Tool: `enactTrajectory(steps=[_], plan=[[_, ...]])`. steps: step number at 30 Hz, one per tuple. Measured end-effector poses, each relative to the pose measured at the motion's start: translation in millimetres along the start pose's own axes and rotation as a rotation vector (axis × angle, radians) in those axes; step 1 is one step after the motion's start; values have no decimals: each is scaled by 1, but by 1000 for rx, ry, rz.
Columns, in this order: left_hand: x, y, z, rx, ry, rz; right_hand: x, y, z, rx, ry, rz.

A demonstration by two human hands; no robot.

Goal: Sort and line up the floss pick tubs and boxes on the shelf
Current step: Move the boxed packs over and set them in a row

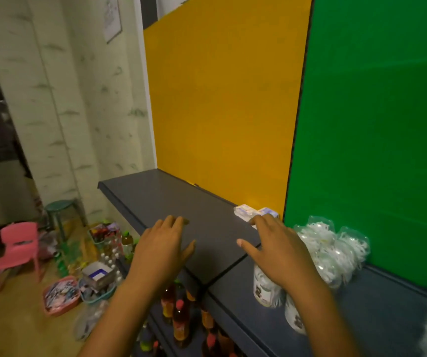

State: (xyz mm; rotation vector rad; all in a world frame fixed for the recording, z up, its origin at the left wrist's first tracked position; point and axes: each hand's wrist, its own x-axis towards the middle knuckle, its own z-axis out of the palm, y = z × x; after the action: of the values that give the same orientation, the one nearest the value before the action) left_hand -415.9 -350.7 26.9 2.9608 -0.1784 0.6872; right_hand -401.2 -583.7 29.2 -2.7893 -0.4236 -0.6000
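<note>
Two small white floss pick boxes lie side by side at the back of the dark grey shelf, against the yellow panel. My right hand hovers open just in front of them, fingertips close to the nearer box, holding nothing. Under and behind my right wrist stand white floss pick tubs. Clear bags of white floss picks sit to the right, against the green panel. My left hand is spread open, palm down, over the bare shelf, holding nothing.
A yellow panel and a green panel back the shelf. Bottles fill the shelf below. On the floor to the left are a pink chair, a green stool, baskets and loose goods.
</note>
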Motion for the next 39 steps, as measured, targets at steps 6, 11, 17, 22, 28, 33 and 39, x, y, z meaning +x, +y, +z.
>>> enactTrajectory(steps=[6, 11, 17, 22, 28, 33, 39], plan=[[42, -10, 35, -68, -20, 26, 30, 8, 25, 31, -32, 41], [83, -1, 61, -148, -33, 100, 47, 24, 27, -48, -34, 102], [130, 1, 95, -244, -54, 207, 56, 29, 23, -94, -23, 200], [178, 4, 118, -332, -64, 369, 75, 26, 22, -185, 36, 319], [237, -9, 143, -398, -91, 531, 105, 10, 35, -239, 37, 483], [267, -12, 169, -440, -145, 620, 123, -2, 56, -283, 13, 587], [286, -10, 202, -485, -277, 697, 140, -6, 86, -305, -18, 670]])
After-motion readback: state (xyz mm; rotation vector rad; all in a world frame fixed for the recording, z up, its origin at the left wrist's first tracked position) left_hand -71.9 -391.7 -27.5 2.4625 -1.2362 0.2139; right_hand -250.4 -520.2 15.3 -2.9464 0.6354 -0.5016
